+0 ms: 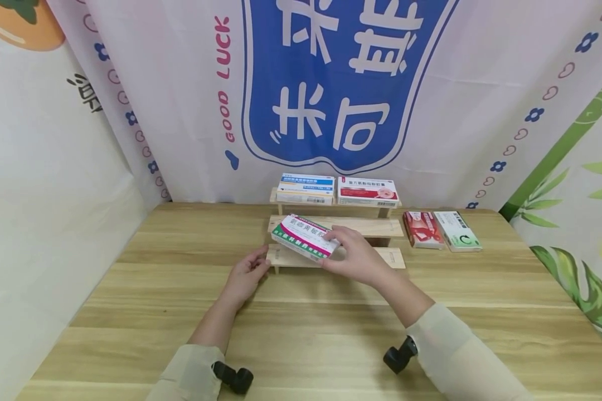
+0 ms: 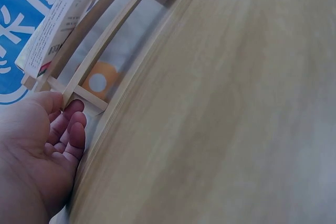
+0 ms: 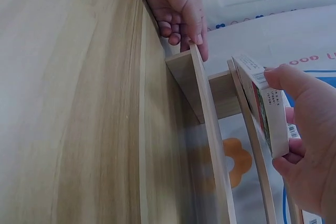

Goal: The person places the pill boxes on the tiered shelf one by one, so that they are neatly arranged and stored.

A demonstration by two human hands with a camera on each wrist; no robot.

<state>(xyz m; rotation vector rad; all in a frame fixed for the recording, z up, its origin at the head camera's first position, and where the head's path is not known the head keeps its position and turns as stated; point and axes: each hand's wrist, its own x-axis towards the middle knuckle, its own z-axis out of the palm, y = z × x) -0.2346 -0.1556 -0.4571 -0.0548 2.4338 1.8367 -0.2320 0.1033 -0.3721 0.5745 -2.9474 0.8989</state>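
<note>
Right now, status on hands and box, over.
Right hand grips green-white box over wooden rack. Left hand open, touching rack's end. Nothing blocking.

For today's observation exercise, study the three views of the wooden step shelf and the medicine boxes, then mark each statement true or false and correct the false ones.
1. The right hand grips a green and pink box. True.
2. The left hand holds a box. False: it holds nothing; its fingers touch the left end of the wooden step shelf.
3. Two boxes sit on the shelf's top step. True: a blue box and a red and white box.
4. The red box and green and white box lie left of the shelf. False: they lie on the table to its right.
</note>
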